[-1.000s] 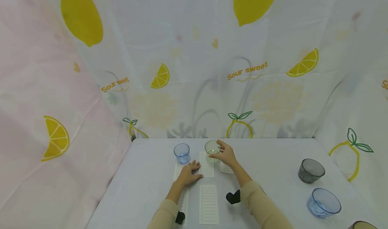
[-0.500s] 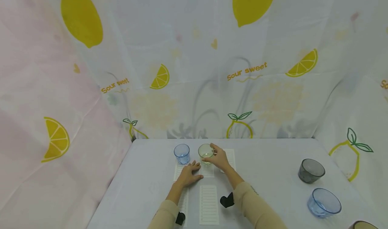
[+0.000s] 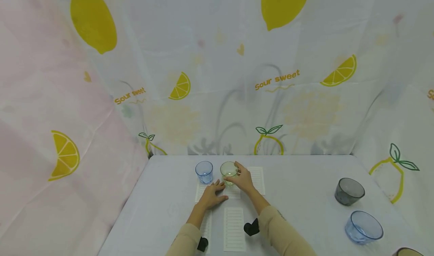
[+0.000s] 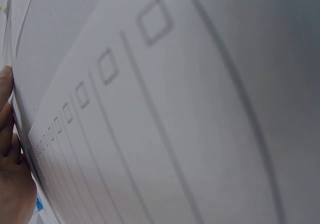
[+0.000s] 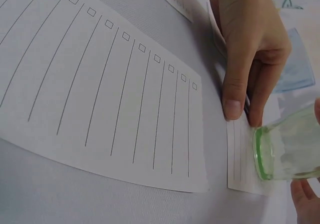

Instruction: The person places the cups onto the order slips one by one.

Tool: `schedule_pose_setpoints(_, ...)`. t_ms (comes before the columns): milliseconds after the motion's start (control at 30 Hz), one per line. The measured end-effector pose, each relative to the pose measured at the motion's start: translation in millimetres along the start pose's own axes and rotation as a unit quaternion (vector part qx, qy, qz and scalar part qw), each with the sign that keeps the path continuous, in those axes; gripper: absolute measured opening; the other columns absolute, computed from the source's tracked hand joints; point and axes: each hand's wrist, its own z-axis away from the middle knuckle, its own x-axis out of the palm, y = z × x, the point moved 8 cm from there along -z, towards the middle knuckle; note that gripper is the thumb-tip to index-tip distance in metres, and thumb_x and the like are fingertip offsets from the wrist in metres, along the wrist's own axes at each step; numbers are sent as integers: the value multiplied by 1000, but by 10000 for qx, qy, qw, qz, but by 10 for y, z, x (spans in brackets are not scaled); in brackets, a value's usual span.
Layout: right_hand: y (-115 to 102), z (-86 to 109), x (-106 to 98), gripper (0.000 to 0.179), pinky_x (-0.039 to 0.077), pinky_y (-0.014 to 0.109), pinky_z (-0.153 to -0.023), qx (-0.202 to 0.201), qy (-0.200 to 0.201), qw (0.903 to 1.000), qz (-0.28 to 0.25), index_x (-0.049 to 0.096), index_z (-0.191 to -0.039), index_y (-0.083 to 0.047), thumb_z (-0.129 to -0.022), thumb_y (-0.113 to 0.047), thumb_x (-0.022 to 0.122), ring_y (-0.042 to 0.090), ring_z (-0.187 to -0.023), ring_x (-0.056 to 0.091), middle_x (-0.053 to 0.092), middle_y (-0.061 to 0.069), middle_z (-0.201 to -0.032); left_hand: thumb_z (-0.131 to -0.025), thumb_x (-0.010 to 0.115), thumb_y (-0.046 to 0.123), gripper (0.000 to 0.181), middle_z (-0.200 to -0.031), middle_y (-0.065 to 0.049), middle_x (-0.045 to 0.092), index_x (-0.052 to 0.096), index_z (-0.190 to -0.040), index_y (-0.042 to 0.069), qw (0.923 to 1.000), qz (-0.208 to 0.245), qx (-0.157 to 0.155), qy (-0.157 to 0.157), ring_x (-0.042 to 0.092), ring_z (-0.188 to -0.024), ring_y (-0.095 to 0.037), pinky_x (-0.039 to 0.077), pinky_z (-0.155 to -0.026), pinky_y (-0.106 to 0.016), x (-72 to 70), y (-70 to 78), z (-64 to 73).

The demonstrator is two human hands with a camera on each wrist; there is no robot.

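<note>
A pale green glass tumbler (image 3: 228,169) is in my right hand (image 3: 243,179), thumb and fingers round its side. It stands at the far end of a ruled paper strip (image 3: 234,192); the right wrist view shows its thick green base (image 5: 261,153) close over that paper. My left hand (image 3: 212,196) rests with fingers extended over the near ends of this strip and its left neighbour. Beyond those fingers, a blue glass tumbler (image 3: 204,171) stands on the left strip (image 3: 200,191). In the left wrist view, a checklist sheet (image 4: 135,134) fills most of the picture.
Another ruled strip (image 3: 256,180) lies right of my right hand, and one (image 3: 234,229) lies nearer me. My left forearm partly covers a further strip (image 3: 206,229). At the right stand a grey glass bowl (image 3: 349,192), a blue glass bowl (image 3: 364,227) and an amber rim (image 3: 408,252).
My right hand has moved the green tumbler left and slightly nearer, onto the middle strip, uncovering more of the right strip. The left hand has stayed in place.
</note>
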Motion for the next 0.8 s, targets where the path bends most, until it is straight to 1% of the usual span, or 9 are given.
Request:
schedule_pose_setpoints(200,15,40,10,78,51,51,-87,76,-30,9998,174,42,-131,15,-71,-17,82,50,-108,55,49,33,-129,-81,73,28,54,-132,-28,48,59,-121,-5,10000,-25,-19,-12,40,-120,-57,34,-101,-61,1,0,4)
schedule_pose_setpoints(300,23,65,7,79,51,51,-87,163,-28,9997,202,42,-132,13,-72,-20,82,49,-108,55,49,32,-129,-80,74,28,55,-133,-30,47,59,-121,-6,10000,-23,30,0,40,-118,-59,34,-100,-62,-5,15,9)
schedule_pose_setpoints(500,1,104,-11,80,51,51,-87,154,-18,9996,247,42,-132,14,-72,-20,82,49,-107,56,50,32,-129,-80,75,26,55,-133,-35,43,59,-121,-6,10000,58,-4,34,39,-117,-61,33,-99,-65,-16,24,9)
schedule_pose_setpoints(667,2,116,-10,80,51,51,-87,127,-55,9996,232,41,-132,15,-73,-19,81,50,-107,55,49,33,-129,-80,74,26,54,-133,-35,43,59,-120,-6,9999,128,-6,45,39,-117,-62,33,-99,-66,-11,22,15)
schedule_pose_setpoints(733,6,115,-12,80,51,51,-87,134,-51,9997,214,41,-132,15,-73,-19,81,50,-107,55,48,34,-129,-80,74,25,53,-132,-35,44,59,-120,-6,9999,117,41,66,39,-117,-62,33,-98,-66,-16,35,18)
schedule_pose_setpoints(800,11,116,-16,80,51,51,-87,158,-42,9997,207,41,-133,14,-73,-19,81,49,-108,55,48,34,-130,-80,74,25,53,-131,-33,45,59,-120,-6,9999,107,52,75,39,-117,-62,33,-98,-66,-19,40,17)
